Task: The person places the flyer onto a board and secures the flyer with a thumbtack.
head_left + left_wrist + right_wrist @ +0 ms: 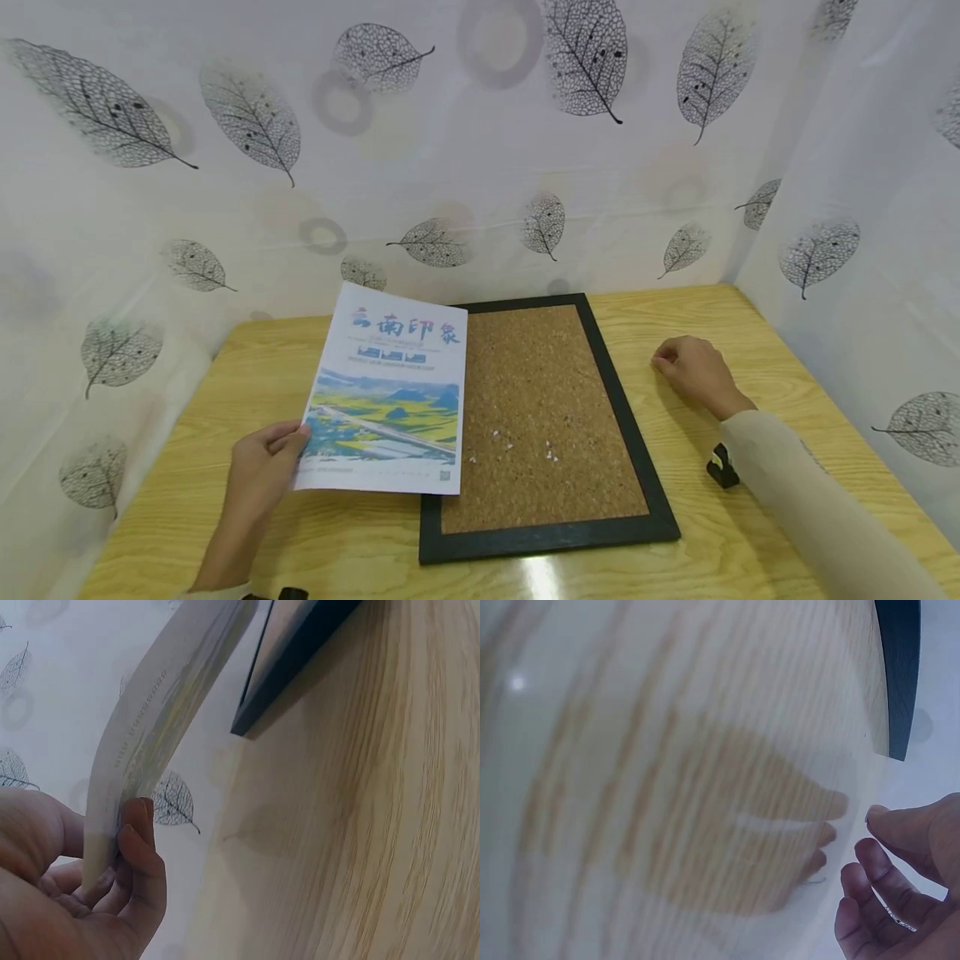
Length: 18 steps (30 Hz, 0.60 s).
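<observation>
My left hand (262, 467) pinches the lower left edge of a printed paper poster (390, 392) between thumb and fingers. The poster bears large Chinese characters above a picture of yellow-green fields. In the left wrist view the sheet (161, 720) bows between thumb and fingers (142, 862). It hangs over the left part of a black-framed cork board (547, 400), hiding that side. Small white bits (552, 452) dot the cork. To the right of the board, my right hand (693, 375) hovers over the table, fingers loosely curled; a small shiny band (900, 919) shows among them.
The cork board lies on a wood-grain table (615, 312). Behind and at both sides hangs a pale cloth (480, 150) printed with leaves. A black strap mount (722, 468) sits at my right wrist, casting a shadow on the table.
</observation>
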Each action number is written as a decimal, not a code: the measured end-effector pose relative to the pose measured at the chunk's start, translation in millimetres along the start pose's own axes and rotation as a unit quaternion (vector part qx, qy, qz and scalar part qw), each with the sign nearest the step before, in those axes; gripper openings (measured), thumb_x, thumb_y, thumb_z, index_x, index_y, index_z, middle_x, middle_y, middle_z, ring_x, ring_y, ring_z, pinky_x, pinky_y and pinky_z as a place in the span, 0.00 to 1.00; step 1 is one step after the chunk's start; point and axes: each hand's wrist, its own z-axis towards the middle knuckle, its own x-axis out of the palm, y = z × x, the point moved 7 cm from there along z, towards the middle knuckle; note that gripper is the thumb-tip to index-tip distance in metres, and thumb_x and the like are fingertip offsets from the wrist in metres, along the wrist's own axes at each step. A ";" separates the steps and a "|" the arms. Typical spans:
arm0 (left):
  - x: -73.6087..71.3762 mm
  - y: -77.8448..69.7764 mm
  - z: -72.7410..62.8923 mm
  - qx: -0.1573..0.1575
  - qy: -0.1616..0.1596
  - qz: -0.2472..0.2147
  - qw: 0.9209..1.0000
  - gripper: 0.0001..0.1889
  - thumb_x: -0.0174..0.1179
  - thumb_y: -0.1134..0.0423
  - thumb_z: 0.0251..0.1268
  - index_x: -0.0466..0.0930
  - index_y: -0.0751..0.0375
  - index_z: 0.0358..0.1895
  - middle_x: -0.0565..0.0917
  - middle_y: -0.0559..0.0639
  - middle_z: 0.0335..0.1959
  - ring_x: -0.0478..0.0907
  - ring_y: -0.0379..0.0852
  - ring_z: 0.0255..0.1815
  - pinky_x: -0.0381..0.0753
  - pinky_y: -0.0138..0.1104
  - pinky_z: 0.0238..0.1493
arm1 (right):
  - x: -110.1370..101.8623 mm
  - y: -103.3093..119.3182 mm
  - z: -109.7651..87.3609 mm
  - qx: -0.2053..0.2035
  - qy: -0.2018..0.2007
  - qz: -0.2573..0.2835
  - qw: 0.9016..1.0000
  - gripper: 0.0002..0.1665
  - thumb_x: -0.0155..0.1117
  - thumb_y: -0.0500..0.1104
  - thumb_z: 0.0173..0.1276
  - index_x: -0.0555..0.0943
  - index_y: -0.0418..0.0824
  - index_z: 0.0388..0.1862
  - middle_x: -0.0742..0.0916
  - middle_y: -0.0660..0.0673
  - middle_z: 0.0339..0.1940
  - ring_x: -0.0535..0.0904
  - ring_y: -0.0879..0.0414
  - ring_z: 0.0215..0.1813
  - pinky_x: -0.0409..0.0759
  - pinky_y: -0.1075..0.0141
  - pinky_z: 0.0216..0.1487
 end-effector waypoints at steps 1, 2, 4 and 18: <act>2.9 -1.6 0.1 0.003 0.002 0.000 1.000 0.24 0.56 0.55 0.78 0.75 0.73 0.65 0.81 0.69 0.58 0.82 0.46 0.46 0.79 0.29 0.33 | -0.1 0.1 -0.4 -0.002 -0.001 0.000 1.000 0.09 0.66 0.36 0.72 0.87 0.29 0.38 0.88 0.35 0.36 0.83 0.42 0.35 0.80 0.45 0.38; 6.1 -3.6 -0.2 0.007 0.006 -0.001 1.000 0.24 0.55 0.55 0.78 0.75 0.73 0.65 0.81 0.69 0.58 0.82 0.47 0.47 0.79 0.29 0.34 | -0.1 -0.1 -0.6 -0.004 -0.002 0.000 1.000 0.09 0.66 0.36 0.72 0.87 0.29 0.38 0.88 0.35 0.35 0.83 0.42 0.35 0.80 0.45 0.38; 12.3 -6.7 -0.6 0.012 0.012 -0.001 1.000 0.24 0.54 0.55 0.79 0.75 0.72 0.65 0.81 0.68 0.58 0.82 0.48 0.48 0.79 0.28 0.35 | 0.0 -0.5 -0.9 -0.005 -0.003 0.000 1.000 0.09 0.66 0.36 0.72 0.87 0.29 0.38 0.88 0.35 0.35 0.83 0.42 0.35 0.80 0.45 0.38; 51.5 -25.3 1.5 0.042 0.042 -0.021 0.998 0.21 0.56 0.58 0.78 0.78 0.71 0.62 0.84 0.65 0.51 0.83 0.47 0.42 0.80 0.31 0.34 | 0.7 -0.1 -1.1 0.003 0.003 0.002 1.000 0.10 0.66 0.37 0.72 0.87 0.29 0.39 0.88 0.35 0.36 0.83 0.43 0.35 0.80 0.45 0.38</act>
